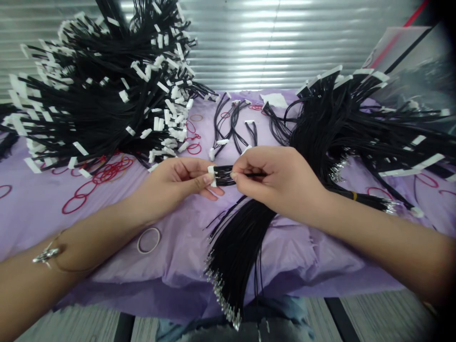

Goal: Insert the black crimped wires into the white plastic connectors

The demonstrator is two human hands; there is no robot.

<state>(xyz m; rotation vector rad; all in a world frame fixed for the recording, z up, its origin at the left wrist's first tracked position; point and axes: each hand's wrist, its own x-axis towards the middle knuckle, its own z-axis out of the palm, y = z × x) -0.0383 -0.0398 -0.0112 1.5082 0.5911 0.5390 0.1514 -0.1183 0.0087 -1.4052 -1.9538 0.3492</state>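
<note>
My left hand (185, 176) pinches a small white connector (213, 176) between thumb and fingers. Several black wires (224, 175) run from this connector toward the right. My right hand (263, 173) is closed, thumb and forefinger together on a thin black wire with a small metal tip, just right of the connector. Below my right hand a thick bundle of loose black wires (242, 251) fans down over the table's front edge, their silvery tips at the bottom. The far ends of the held wires are hidden by my right hand.
A large pile of black cables with white connectors (107, 104) fills the back left. More cables (320, 114) lie at the back right. Red rubber bands (107, 173) and a pale ring (148, 240) rest on the purple cloth (185, 223). Short cables (233, 123) lie behind my hands.
</note>
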